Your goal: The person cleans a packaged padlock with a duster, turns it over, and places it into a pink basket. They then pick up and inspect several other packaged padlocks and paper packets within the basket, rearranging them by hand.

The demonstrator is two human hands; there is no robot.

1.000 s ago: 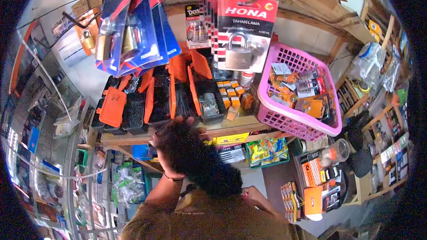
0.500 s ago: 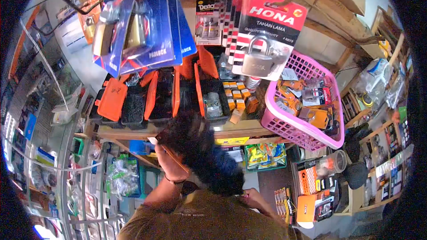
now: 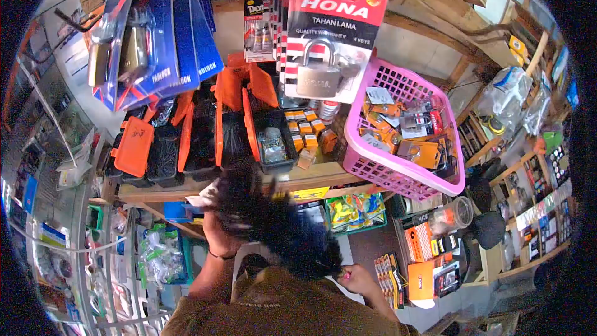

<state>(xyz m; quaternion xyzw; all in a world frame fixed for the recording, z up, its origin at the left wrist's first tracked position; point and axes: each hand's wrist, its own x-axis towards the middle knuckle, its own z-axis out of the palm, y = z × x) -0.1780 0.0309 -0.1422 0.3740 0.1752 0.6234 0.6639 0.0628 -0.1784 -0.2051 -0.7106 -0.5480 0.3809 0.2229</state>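
A dark feather duster [image 3: 292, 227] stretches diagonally across the front of the counter, its feathers blurred and fluffy. Closed around its pinkish handle end is my right hand [image 3: 357, 280], low and to the right of the feathers. My left hand [image 3: 219, 236] is raised at the counter's front edge beside the duster's far tip. A pale object [image 3: 202, 198] shows at the top of that hand; the feathers cover much of it and of the fingers, so I cannot make out what it is.
Orange-lidded black bins [image 3: 273, 143] of small hardware line the counter. Small orange boxes [image 3: 308, 127] and a pink basket [image 3: 404, 177] of packaged goods stand to their right. Carded padlocks [image 3: 320, 81] and blue padlock packs [image 3: 158, 56] hang low over the counter. Glass shelving [image 3: 74, 242] is at left.
The whole scene has shifted left in view. My left hand has turned, so the brown-edged flat side of its object no longer shows. More of my right hand and the duster's handle end is visible.
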